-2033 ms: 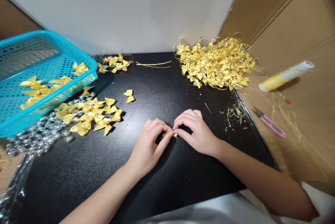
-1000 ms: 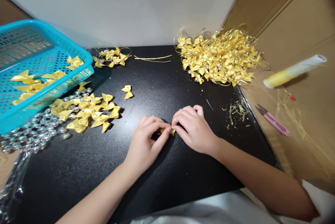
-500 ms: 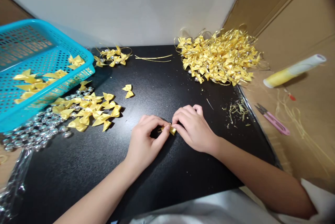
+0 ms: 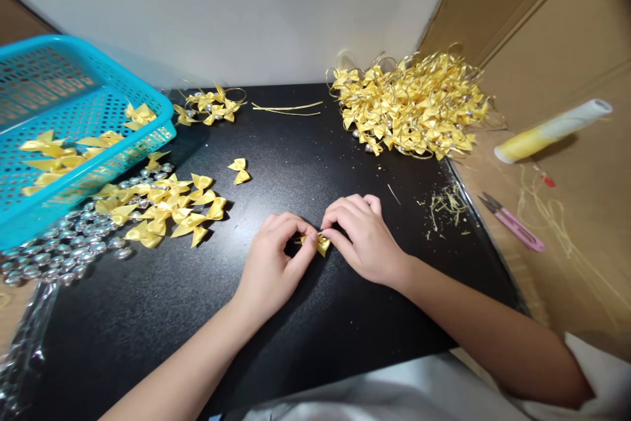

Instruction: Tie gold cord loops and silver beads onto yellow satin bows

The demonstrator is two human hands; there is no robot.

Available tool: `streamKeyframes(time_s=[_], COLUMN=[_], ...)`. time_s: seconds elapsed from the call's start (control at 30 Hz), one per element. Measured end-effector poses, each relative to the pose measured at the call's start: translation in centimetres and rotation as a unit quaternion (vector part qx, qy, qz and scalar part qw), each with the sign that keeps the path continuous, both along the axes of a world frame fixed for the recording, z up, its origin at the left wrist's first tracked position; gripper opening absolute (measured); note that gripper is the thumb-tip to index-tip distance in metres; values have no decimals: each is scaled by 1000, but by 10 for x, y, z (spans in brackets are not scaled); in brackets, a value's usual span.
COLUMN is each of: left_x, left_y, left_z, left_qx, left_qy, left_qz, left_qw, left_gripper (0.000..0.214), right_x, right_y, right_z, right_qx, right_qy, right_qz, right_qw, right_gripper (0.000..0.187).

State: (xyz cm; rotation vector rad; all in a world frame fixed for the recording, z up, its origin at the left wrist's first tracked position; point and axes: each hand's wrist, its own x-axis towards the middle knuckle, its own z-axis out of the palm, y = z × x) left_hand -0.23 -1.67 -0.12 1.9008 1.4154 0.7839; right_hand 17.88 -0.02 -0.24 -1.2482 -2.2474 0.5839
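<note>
Between my two hands, just above the black tabletop (image 4: 276,355), is a small yellow ribbon bow (image 4: 322,245). My left hand (image 4: 276,257) pinches it from the left with thumb and forefinger, which cover much of it. From the other side my right hand (image 4: 362,237) has thumb and forefinger pressed together at the bow's upper right edge. Whether a cord or bead is also in those fingertips is too small to tell. One loose bow (image 4: 239,171) lies beyond my left hand. A heap of yellow bows (image 4: 167,207) spreads to its left.
A blue basket (image 4: 165,106) with bows stands at left, silver beads (image 4: 64,247) beside it. Gold cords (image 4: 286,108) lie at the back. Corded bows (image 4: 409,106) are piled back right. Pink thread snips (image 4: 517,227), thread scraps (image 4: 446,205) and a yellow-white roll (image 4: 552,132) are at right.
The view has shifted very slightly. Both hands keep their pinch on the bow, and the fingertips have moved only a little, showing slightly more of its left end.
</note>
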Motion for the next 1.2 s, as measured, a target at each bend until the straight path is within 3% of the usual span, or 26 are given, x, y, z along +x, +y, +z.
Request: streamKeyframes(time_s=[0.17, 0.37, 0.53, 0.73, 1.2], left_x=[2, 3, 4, 4, 4], left_y=[-2, -3, -3, -3, -3], left_z=[1, 1, 1, 0, 1], left_qx=[8, 26, 33, 45, 25], left_qy=[-10, -15, -12, -10, -22], left_qz=[31, 36, 27, 25, 35], left_qw=[999, 999, 999, 999, 999], left_gripper=[16, 15, 15, 13, 14], right_x=[-1, -7, -7, -6, -7], right_y=[-6, -7, -7, -9, -7], right_z=[-4, -6, -4, -4, -5], right_qx=[49, 5, -12, 7, 31], right_qy=[81, 104, 89, 67, 42], right_qz=[-53, -91, -79, -64, -61], right_qw=[994, 990, 993, 996, 997], right_gripper=[8, 3, 14, 4, 12])
